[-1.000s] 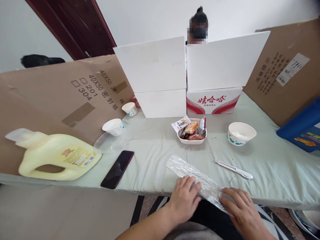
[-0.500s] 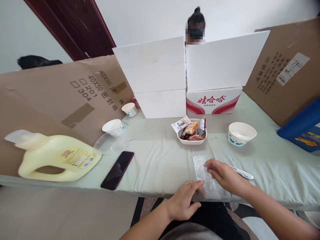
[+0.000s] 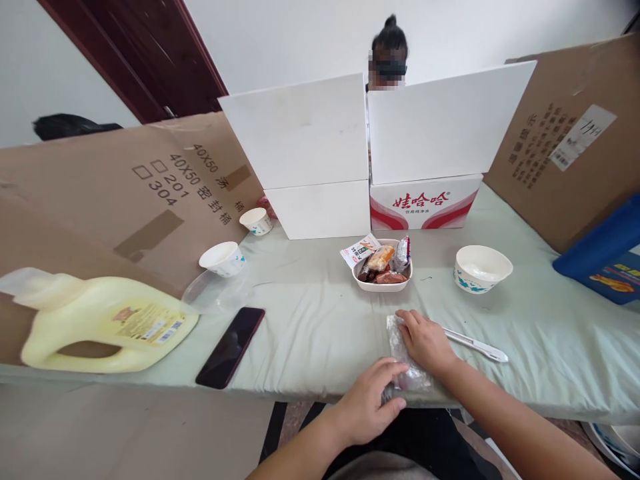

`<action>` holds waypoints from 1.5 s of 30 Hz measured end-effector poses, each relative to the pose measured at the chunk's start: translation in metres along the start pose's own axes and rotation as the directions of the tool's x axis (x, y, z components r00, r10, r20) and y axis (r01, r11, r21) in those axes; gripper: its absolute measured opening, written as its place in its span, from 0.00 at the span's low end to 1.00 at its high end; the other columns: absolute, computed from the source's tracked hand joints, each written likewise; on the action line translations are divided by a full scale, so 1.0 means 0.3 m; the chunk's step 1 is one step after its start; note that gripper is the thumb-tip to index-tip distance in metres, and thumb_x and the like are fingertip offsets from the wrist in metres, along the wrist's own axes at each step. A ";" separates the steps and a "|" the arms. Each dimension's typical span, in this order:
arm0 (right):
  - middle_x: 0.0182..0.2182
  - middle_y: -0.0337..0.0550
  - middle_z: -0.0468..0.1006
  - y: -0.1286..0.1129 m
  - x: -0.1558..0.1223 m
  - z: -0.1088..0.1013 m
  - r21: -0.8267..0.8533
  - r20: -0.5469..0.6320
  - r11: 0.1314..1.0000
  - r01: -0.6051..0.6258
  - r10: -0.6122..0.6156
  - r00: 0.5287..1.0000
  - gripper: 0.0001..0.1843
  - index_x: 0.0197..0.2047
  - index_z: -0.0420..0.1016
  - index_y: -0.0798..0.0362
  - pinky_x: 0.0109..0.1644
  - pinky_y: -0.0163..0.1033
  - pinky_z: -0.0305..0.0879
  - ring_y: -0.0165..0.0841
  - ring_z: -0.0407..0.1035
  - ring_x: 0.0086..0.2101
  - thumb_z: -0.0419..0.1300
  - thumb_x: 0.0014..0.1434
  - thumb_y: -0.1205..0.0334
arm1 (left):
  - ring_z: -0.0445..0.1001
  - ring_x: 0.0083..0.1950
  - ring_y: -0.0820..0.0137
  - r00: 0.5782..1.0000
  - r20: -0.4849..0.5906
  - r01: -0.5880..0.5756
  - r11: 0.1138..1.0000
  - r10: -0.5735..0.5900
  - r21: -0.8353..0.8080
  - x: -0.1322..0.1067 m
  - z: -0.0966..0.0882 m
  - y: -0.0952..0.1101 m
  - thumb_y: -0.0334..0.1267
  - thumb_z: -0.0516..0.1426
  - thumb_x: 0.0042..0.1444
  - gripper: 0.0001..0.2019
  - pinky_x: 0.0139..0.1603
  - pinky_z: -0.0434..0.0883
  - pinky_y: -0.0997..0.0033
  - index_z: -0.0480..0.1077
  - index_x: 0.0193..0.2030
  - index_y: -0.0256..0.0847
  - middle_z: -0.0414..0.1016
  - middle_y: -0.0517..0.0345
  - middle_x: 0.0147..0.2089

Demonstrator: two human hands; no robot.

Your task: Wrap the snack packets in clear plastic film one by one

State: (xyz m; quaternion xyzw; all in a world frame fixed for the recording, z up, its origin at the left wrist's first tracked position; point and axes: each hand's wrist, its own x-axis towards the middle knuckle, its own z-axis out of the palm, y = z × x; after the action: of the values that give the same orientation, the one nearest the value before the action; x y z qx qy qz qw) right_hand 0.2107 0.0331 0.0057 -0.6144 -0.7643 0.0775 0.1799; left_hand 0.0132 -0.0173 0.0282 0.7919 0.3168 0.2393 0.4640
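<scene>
A sheet of clear bubble wrap (image 3: pixel 411 379) lies folded at the table's front edge, with a faint pinkish patch showing in it. My right hand (image 3: pixel 427 343) is bent over its upper right part, fingers together and closed on the plastic. On its lower left rests my left hand (image 3: pixel 370 403), fingers stretched out and thumb apart. Just right of my right hand lies a slim white tool (image 3: pixel 477 345), partly hidden by the hand; I cannot tell its kind. Beyond the wrap stands a white bowl (image 3: pixel 383 287) of packaged snacks, with a white printed packet (image 3: pixel 359 251) at its left rim.
A paper bowl (image 3: pixel 483 267) stands right; two more (image 3: pixel 223 259) stand left near a clear lid (image 3: pixel 205 293). A phone (image 3: pixel 230 347) and yellow jug (image 3: pixel 110 327) lie left. A blue container (image 3: pixel 600 257) is right. White boxes (image 3: pixel 320 210) stand behind; a person (image 3: pixel 390 50) is beyond.
My right hand has moved slightly up and left over the bubble wrap, which now covers a narrower area. More of the white tool shows. My left hand stays nearly in place.
</scene>
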 end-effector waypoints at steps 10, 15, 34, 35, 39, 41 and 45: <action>0.36 0.45 0.74 0.011 0.002 0.017 -0.168 -0.162 0.981 0.095 -0.122 0.979 0.10 0.46 0.70 0.54 0.40 0.39 0.60 0.37 0.68 0.37 0.49 0.66 0.67 | 0.72 0.49 0.66 0.989 -0.137 0.069 0.989 -0.051 0.133 0.026 -0.027 0.051 0.29 0.56 0.55 0.17 0.52 0.72 0.63 0.67 0.53 0.42 0.66 0.50 0.53; 0.36 0.46 0.74 0.003 0.004 0.029 -0.174 -0.151 0.980 0.091 -0.118 0.981 0.09 0.45 0.70 0.54 0.41 0.39 0.59 0.36 0.67 0.38 0.49 0.65 0.67 | 0.69 0.46 0.63 0.953 -0.279 0.013 0.908 0.115 0.419 0.157 -0.087 0.032 0.30 0.52 0.59 0.07 0.48 0.70 0.60 0.68 0.43 0.40 0.70 0.52 0.43; 0.63 0.50 0.63 -0.057 -0.391 0.033 -0.370 -0.123 0.868 0.333 -0.401 0.908 0.28 0.64 0.60 0.58 0.63 0.48 0.55 0.41 0.55 0.63 0.52 0.60 0.68 | 0.66 0.51 0.65 0.961 -0.006 -0.236 0.828 0.278 0.509 0.287 -0.048 -0.128 0.24 0.52 0.57 0.16 0.56 0.66 0.63 0.75 0.47 0.42 0.74 0.55 0.50; 0.63 0.49 0.63 -0.051 -0.408 0.039 -0.375 -0.122 0.869 0.324 -0.392 0.912 0.29 0.65 0.59 0.58 0.63 0.47 0.54 0.41 0.54 0.63 0.51 0.60 0.71 | 0.66 0.51 0.65 0.961 -0.001 -0.235 0.824 0.276 0.515 0.287 -0.047 -0.129 0.24 0.52 0.56 0.17 0.56 0.66 0.62 0.75 0.47 0.42 0.74 0.55 0.50; 0.59 0.49 0.68 -0.037 -0.392 0.015 -0.259 -0.160 0.921 0.289 -0.336 0.928 0.25 0.63 0.61 0.54 0.59 0.46 0.60 0.39 0.61 0.58 0.51 0.63 0.67 | 0.67 0.53 0.65 0.962 0.027 -0.247 0.822 0.272 0.513 0.282 -0.049 -0.134 0.25 0.52 0.55 0.18 0.57 0.64 0.60 0.74 0.48 0.44 0.74 0.55 0.51; 0.56 0.50 0.71 -0.047 -0.365 -0.004 -0.170 -0.196 0.949 0.266 -0.297 0.935 0.21 0.59 0.66 0.52 0.56 0.47 0.63 0.40 0.64 0.55 0.52 0.64 0.64 | 0.67 0.54 0.64 0.959 0.048 -0.268 0.830 0.281 0.490 0.279 -0.052 -0.136 0.25 0.52 0.55 0.17 0.57 0.64 0.59 0.74 0.48 0.44 0.75 0.56 0.50; 0.40 0.44 0.77 -0.083 -0.355 -0.025 0.000 -0.211 0.945 0.326 -0.319 0.924 0.14 0.47 0.73 0.50 0.48 0.44 0.64 0.35 0.69 0.42 0.50 0.63 0.70 | 0.69 0.50 0.64 0.960 0.046 -0.268 0.866 0.275 0.422 0.278 -0.057 -0.132 0.27 0.53 0.55 0.17 0.54 0.65 0.60 0.71 0.51 0.41 0.77 0.55 0.47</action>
State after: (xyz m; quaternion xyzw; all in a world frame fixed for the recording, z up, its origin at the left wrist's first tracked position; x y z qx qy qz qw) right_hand 0.2100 -0.0764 0.0018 -0.4816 -0.8304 -0.0045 0.2802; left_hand 0.0477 0.0676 0.0078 0.9084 0.2504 0.2335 0.2398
